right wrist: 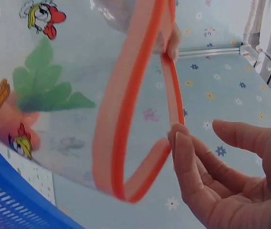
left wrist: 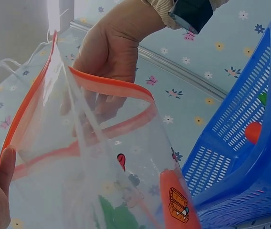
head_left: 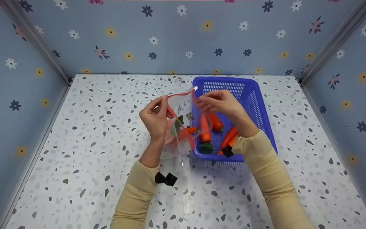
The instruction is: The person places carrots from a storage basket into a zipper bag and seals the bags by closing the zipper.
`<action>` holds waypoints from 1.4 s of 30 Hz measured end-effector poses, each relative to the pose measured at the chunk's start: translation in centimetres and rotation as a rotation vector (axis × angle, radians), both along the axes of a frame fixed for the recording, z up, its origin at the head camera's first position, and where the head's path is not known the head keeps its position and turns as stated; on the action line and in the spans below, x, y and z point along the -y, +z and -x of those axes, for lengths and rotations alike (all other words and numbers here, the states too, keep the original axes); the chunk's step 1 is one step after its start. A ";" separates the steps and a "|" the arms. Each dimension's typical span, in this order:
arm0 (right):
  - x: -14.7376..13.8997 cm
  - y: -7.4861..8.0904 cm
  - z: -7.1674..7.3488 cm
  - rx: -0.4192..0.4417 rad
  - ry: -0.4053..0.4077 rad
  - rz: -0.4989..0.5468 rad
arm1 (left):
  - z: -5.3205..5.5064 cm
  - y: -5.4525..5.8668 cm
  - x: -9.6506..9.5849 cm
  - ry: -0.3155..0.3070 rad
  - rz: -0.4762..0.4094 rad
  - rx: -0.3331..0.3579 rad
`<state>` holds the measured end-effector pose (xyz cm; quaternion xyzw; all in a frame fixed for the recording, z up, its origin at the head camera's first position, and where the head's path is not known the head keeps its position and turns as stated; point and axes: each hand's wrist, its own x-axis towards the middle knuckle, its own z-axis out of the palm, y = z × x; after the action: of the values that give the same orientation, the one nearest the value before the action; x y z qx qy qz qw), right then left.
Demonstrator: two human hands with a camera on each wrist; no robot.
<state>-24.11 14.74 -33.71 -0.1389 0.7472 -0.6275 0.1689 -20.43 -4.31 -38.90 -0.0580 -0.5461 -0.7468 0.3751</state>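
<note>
A clear zip bag (head_left: 185, 143) with a red-orange zip edge and cartoon prints hangs with its mouth spread. My left hand (head_left: 154, 116) pinches one side of the rim, thumb against the film, as the left wrist view shows. On the opposite side, the fingers of my right hand (right wrist: 221, 179) touch the zip strip, with the thumb held away from them. Inside the bag lies an orange carrot (head_left: 188, 130) with a green leafy top (right wrist: 45, 81), seen through the film. Below my right hand stands a blue plastic basket (head_left: 267, 130).
The basket holds several orange and red vegetables, among them a carrot (head_left: 205, 136) with a green top and a red-orange one (head_left: 216, 123). Flowered panels (head_left: 170, 38) wall in the speckled white table (head_left: 91, 133) at the back and both sides.
</note>
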 end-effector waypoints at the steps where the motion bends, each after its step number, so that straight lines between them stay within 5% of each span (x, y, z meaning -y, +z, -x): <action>1: -0.2 0.0 0.1 -0.004 -0.009 0.007 | 0.0 0.0 0.0 0.004 0.002 0.003; 8: -0.8 -0.9 1.5 -0.006 -0.105 -0.027 | -0.1 0.2 0.1 0.008 0.000 0.019; 16: -1.1 -3.3 3.6 0.020 -0.167 -0.178 | -0.2 0.2 0.3 0.006 0.009 0.016; 34: -3.8 -9.4 7.5 0.363 -0.293 -0.447 | -0.3 0.3 0.5 0.004 0.038 0.014; 42: -4.8 -11.5 7.7 0.403 -0.279 -0.501 | -0.3 0.3 0.4 -0.005 0.025 0.016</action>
<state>-31.82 19.53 -45.20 0.1368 0.8414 -0.4566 0.2545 -20.14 -4.67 -38.63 -0.0582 -0.5580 -0.7415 0.3681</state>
